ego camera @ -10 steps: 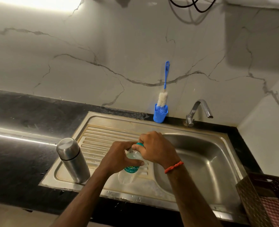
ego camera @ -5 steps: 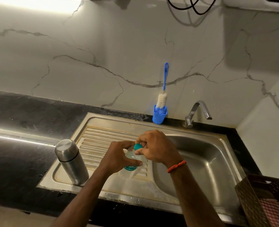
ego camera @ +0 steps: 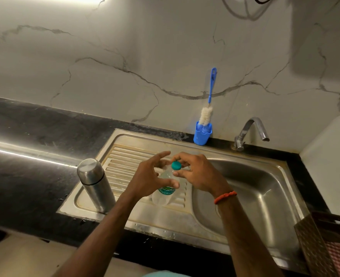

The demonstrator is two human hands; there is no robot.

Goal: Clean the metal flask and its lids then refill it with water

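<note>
Right hand [ego camera: 200,173] pinches the teal cap [ego camera: 176,165] atop the bottle [ego camera: 166,191], left hand [ego camera: 152,179] loosely spread round it — flask [ego camera: 95,184] upright on the drainboard, capped, just left, nearer the left hand.

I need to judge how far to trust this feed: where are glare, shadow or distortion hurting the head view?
Head view: a bright light strip blows out the top left edge and streaks across the dark counter; a broad soft shadow darkens the wall's upper right; wide-angle bending curves the sink rim; the left hand, right hand and plastic bottle stay dim but readable, fingertips slightly soft.
</note>
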